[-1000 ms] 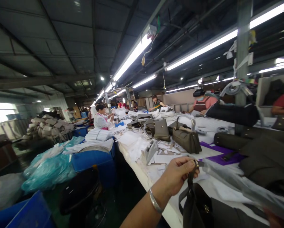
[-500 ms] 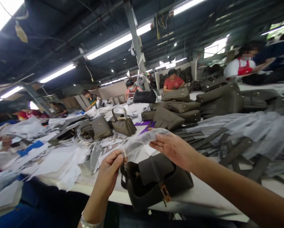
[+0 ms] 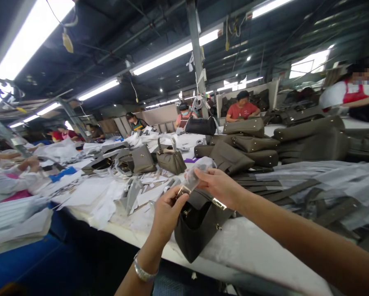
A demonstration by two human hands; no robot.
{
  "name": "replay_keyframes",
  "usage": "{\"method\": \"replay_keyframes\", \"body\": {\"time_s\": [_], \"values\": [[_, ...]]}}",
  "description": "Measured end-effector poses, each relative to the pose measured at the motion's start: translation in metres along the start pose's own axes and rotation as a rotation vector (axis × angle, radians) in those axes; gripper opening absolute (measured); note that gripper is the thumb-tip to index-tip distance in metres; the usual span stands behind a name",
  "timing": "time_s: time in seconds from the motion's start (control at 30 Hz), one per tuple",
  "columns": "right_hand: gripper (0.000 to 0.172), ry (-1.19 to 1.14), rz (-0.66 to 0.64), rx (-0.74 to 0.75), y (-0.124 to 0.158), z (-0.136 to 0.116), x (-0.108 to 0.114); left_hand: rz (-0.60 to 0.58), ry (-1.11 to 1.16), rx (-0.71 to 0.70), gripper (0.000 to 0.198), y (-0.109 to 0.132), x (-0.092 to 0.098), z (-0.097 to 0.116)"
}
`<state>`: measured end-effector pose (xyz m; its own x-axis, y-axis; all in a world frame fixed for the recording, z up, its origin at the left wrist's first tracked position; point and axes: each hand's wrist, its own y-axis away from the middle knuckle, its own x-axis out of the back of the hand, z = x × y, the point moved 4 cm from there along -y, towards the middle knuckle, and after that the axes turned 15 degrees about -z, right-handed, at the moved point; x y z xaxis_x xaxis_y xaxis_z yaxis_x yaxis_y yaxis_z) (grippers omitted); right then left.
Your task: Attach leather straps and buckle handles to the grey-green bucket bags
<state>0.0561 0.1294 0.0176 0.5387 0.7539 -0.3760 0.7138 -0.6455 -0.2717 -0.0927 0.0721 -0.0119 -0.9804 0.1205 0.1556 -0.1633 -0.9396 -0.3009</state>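
A dark olive handbag [image 3: 193, 240] sits at the near table edge, its top open, with gold-coloured metal fittings on its front. Above it, a strap wrapped in translucent plastic [image 3: 192, 181] runs between my two hands, with a gold-coloured metal piece at its near end. My left hand [image 3: 169, 207] pinches that end between thumb and fingers. Farther along, my right hand [image 3: 219, 184] has its thumb and fingers closed on the wrapped part. The hands partly hide the bag's upper edge, and whether the strap joins the bag I cannot tell.
Finished-looking olive handbags [image 3: 171, 161] stand beyond my hands. Stacked bag bodies [image 3: 255, 144] and plastic-covered straps [image 3: 323, 185] lie to the right. White sheets and paper scraps [image 3: 93, 191] cover the left side. Several people sit around the table, one person's arm [image 3: 30, 164] at far left.
The view has swung left, so things appear farther right. My right hand has gone from flat along the plastic to gripping it, nearer my left hand. The bag's front flap fitting has shifted upward.
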Motion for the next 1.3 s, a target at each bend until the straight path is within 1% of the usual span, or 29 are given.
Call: {"method": "replay_keyframes", "body": {"time_s": [0.07,0.13,0.2,0.3,0.43,0.6,0.67,0.7,0.8,0.83,0.9,0.97,1.0,1.07,1.1,1.17,1.2,1.23,1.3], "values": [[0.028,-0.030,0.054,0.023,0.001,-0.003,0.006,-0.043,0.129,-0.014,0.034,0.000,-0.003,-0.004],[0.026,-0.056,0.090,0.046,-0.001,-0.008,0.010,-0.073,0.239,-0.015,0.037,0.000,-0.004,-0.006],[0.024,-0.079,0.093,0.058,-0.002,-0.010,0.010,-0.081,0.304,0.004,0.036,-0.002,-0.004,-0.008],[0.021,-0.089,0.091,0.026,0.000,-0.002,0.007,-0.082,0.368,0.031,0.033,-0.005,-0.003,-0.009],[0.025,-0.070,0.097,-0.042,0.006,0.009,0.001,-0.104,0.394,0.023,0.021,-0.006,-0.003,-0.005],[0.032,-0.057,0.094,-0.033,0.007,0.007,-0.001,-0.083,0.320,0.003,0.016,-0.005,-0.004,0.000],[0.034,-0.010,0.108,-0.050,0.007,0.009,0.000,-0.079,0.285,-0.013,0.017,-0.005,-0.004,0.001],[0.035,0.020,0.115,-0.061,0.008,0.011,0.001,-0.079,0.279,-0.016,0.022,-0.006,-0.004,0.001],[0.039,0.187,0.133,-0.082,0.011,0.015,0.002,-0.072,0.260,-0.018,0.047,-0.007,-0.003,-0.001],[0.039,0.273,0.143,-0.093,0.013,0.017,0.003,-0.071,0.230,-0.018,0.051,-0.008,-0.002,-0.002],[0.038,0.458,0.166,-0.105,0.017,0.018,0.002,-0.069,0.129,-0.032,0.046,-0.007,-0.002,-0.004],[0.035,0.601,0.154,-0.092,0.019,0.020,0.001,-0.031,0.008,-0.063,0.035,-0.006,-0.001,-0.006],[0.031,0.632,0.131,-0.071,0.020,0.022,-0.001,0.003,-0.050,-0.081,0.030,-0.006,0.000,-0.007],[0.021,0.625,0.064,-0.024,0.021,0.029,-0.006,0.100,-0.151,-0.127,0.026,-0.004,0.004,-0.006],[0.023,0.608,0.041,-0.012,0.021,0.033,-0.008,0.151,-0.199,-0.150,0.024,-0.003,0.005,-0.005],[0.041,0.614,0.026,-0.032,0.021,0.044,-0.012,0.245,-0.287,-0.200,0.021,-0.001,0.008,-0.002],[0.046,0.646,0.026,-0.059,0.021,0.049,-0.015,0.287,-0.332,-0.228,0.020,-0.001,0.009,-0.001],[0.048,0.687,0.023,-0.086,0.020,0.055,-0.017,0.317,-0.382,-0.258,0.020,0.000,0.010,0.000],[0.041,0.750,0.011,-0.114,0.017,0.066,-0.021,0.329,-0.500,-0.324,0.021,0.001,0.010,0.001]]}}
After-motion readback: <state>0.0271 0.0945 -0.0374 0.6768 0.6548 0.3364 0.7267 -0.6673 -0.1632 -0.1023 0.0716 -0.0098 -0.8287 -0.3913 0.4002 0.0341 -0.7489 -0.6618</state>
